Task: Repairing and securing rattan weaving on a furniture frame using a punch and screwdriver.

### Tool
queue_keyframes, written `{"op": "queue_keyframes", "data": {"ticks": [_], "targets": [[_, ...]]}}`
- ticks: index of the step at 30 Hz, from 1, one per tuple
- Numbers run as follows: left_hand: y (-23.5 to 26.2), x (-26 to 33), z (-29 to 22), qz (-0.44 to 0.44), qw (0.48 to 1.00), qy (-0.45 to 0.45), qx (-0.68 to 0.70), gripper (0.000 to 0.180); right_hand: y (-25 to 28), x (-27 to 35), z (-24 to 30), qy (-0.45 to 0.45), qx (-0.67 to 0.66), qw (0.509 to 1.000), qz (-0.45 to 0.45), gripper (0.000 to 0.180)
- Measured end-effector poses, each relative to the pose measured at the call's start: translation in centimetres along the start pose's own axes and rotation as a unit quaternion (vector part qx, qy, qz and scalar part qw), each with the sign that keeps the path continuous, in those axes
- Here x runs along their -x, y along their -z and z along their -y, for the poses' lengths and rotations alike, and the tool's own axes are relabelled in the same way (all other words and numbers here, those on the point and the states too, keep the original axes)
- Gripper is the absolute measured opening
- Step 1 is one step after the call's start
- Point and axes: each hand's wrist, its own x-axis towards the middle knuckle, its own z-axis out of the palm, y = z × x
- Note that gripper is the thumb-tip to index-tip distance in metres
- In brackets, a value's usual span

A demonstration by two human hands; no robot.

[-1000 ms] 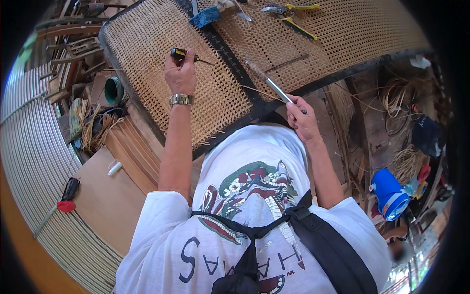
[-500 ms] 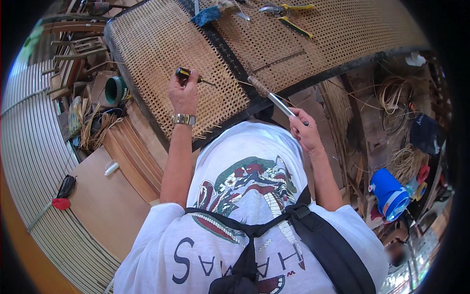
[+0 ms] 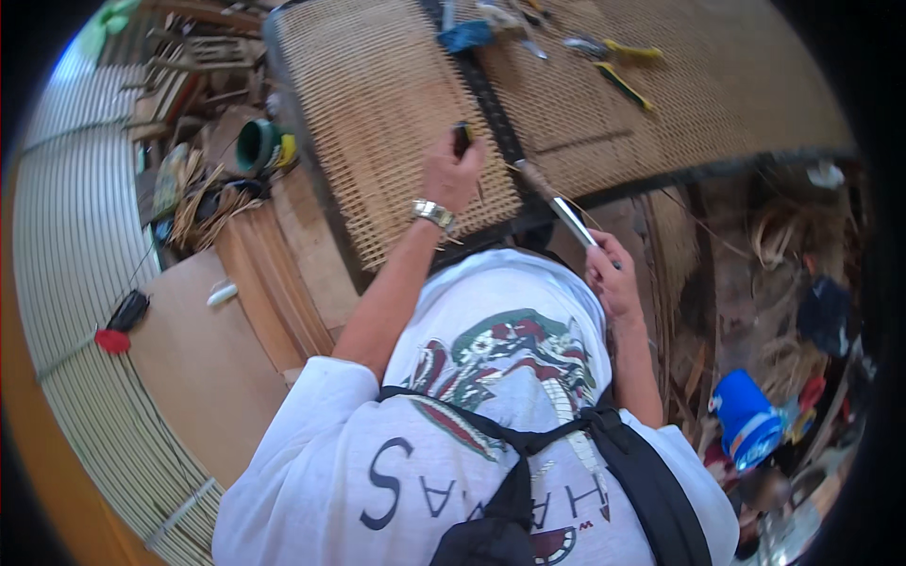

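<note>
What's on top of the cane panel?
Yellow-handled shears, a blue item, other tools. The left hand, holding a black-handled tool, covers some weave; that part can't be seen.

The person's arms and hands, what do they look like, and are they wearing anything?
Short white sleeves cover the upper arms, and the forearms are bare. The left hand has no glove, but a shiny silvery band, probably a watch, circles that wrist. The right hand has no glove either, and I see no band there.
</note>
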Motion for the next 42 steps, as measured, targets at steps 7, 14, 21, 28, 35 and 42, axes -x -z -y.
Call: {"op": "queue_keyframes", "data": {"ticks": [7,14,21,28,35,42], "targets": [[0.6,6.4,-1.9,0.115,0.982,0.024,-0.145,0.025,-3.0,-6.0,6.2,0.102,0.077,0.991,0.029,0.034],[4.9,14.2,-0.4,0.095,0.949,0.036,-0.299,0.029,-5.5,-10.7,7.5,0.185,0.221,0.955,0.069,0.036],[9.3,19.7,-0.7,0.079,0.954,0.071,-0.281,0.026,-5.6,-11.1,4.7,0.192,0.249,0.943,0.114,0.036],[9.0,20.4,1.0,0.042,0.969,0.031,-0.24,0.029,-4.6,-4.1,3.8,0.014,0.057,0.998,0.03,0.031],[10.3,19.6,1.0,0.029,0.984,0.029,-0.173,0.027,-3.9,1.3,3.5,0.054,0.015,0.998,-0.009,0.029],[8.8,20.1,0.8,-0.047,0.99,0.056,-0.12,0.032,-6.1,-4.4,6.6,0.031,0.058,0.996,0.065,0.032]]}}
